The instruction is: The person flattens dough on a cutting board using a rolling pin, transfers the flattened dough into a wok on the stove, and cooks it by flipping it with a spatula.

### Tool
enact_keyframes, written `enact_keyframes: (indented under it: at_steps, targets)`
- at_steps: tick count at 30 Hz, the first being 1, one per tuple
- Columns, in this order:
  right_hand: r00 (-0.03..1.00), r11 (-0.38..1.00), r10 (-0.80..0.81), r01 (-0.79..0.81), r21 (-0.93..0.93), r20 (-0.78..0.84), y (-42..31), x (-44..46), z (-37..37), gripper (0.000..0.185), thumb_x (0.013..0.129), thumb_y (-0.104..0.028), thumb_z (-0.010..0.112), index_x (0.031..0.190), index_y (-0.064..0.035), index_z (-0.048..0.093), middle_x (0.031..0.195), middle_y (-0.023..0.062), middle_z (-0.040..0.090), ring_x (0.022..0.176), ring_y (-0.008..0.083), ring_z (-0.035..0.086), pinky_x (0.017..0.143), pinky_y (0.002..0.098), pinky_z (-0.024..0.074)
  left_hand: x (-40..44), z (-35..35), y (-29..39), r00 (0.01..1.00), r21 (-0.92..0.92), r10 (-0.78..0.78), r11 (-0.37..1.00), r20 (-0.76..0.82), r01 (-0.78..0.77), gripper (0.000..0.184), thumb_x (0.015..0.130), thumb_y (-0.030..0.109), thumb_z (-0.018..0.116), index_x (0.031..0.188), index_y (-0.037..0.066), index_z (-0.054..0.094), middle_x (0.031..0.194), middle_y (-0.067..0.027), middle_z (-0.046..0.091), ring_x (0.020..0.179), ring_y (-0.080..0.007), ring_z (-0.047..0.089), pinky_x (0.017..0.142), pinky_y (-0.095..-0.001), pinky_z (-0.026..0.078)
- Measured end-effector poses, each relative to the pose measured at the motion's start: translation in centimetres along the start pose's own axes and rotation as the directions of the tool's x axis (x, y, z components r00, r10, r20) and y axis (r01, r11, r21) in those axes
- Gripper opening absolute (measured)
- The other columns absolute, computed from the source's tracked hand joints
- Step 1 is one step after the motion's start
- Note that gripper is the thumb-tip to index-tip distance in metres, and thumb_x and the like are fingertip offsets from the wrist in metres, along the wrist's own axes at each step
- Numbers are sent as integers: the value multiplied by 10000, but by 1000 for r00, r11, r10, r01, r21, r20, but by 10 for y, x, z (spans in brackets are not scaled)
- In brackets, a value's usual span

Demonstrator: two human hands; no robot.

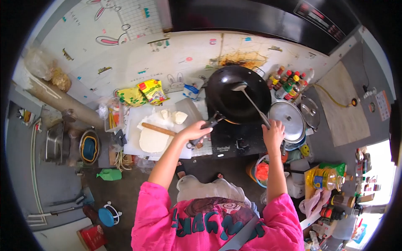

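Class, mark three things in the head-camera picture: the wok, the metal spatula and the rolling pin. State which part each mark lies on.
Wok (pixel 228 99), head view: the bare inner surface.
Metal spatula (pixel 254 104), head view: the long handle.
Rolling pin (pixel 158 129), head view: the middle of its length.

Fair light; brightest at an opening (pixel 381 171) past the bench's (pixel 204 151) right edge, burnt to white. Glints on the metal lid (pixel 289 123) near that edge. Faint sheen in the dark wok (pixel 228 98). Floor (pixel 130 194) off the front edge dim. Wide-lens bowing, corners black, rim detail soft.
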State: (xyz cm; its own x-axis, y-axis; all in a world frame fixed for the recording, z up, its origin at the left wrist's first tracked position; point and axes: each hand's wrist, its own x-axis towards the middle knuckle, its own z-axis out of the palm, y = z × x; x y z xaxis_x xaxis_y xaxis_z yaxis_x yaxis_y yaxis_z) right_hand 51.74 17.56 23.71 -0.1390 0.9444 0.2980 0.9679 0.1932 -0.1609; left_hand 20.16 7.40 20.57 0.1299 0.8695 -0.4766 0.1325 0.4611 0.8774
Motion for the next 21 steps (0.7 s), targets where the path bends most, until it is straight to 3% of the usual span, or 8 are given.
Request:
enact_keyframes:
  at_steps: [4,6,8,9,10,14,17,21]
  targets:
    - [998,998,-62,62,-13,-34,-41,9,3,426,775,-297,690,1147,-124,572,1156,54,534,1099,287,493,855,487,410,-15,-13,-27,975,-28,222,975,5,-222,486,928,266,593,1298,-3,428,812,-47,614,679,-91,578,573,-250,470]
    - [1000,1000,5,-5,-26,-23,-53,13,5,425,780,-287,686,1155,-127,567,1174,55,532,1112,290,489,862,491,409,-25,-18,-39,974,-154,222,961,-52,-228,542,932,304,582,1329,-20,404,946,-103,637,733,-103,567,600,-264,460]
    - [999,997,-2,5,81,-41,-66,14,1,404,792,-240,678,1158,-115,561,1198,69,525,1121,313,483,870,502,408,-35,-32,-47,986,-121,162,979,-28,-165,576,943,340,558,1362,-10,375,1008,-103,627,742,-97,571,600,-249,454]
    - [995,986,-64,75,148,-75,-78,10,-3,392,798,-218,670,1157,-105,561,1201,78,524,1121,321,481,876,496,409,-42,-38,-49,993,-117,115,986,-13,-115,556,968,390,488,1407,75,359,1160,-69,575,983,-118,560,720,-269,492]
    - [986,966,-122,144,214,-110,-95,9,-12,380,805,-196,663,1156,-96,560,1205,87,522,1121,330,480,882,489,410,-49,-44,-47,994,-141,111,984,-13,-112,577,971,424,461,1420,80,344,1240,-73,544,1012,-129,568,759,-281,489]
    - [927,840,-334,374,393,-168,-177,5,-36,337,792,-109,660,1114,-56,578,1163,127,542,1091,346,494,906,442,408,-51,-67,-70,981,-196,122,969,-147,-150,613,977,476,398,1427,66,326,1296,-57,512,1073,-143,553,837,-301,458]
    - [903,753,-412,413,512,-122,-241,-6,-32,367,754,-73,681,1105,-44,578,1166,141,534,1092,344,487,924,432,391,-60,-84,-93,943,-242,154,943,-294,-229,604,979,457,395,1426,58,325,1292,-51,517,1095,-135,531,842,-299,453]
    - [849,690,-527,452,566,-36,-310,-32,-26,387,730,-71,691,1101,-50,583,1171,140,526,1096,349,472,916,445,380,-84,-113,-119,913,-294,70,934,-403,-202,593,955,354,471,1370,-59,373,1297,-194,518,1154,-229,521,952,-322,415]
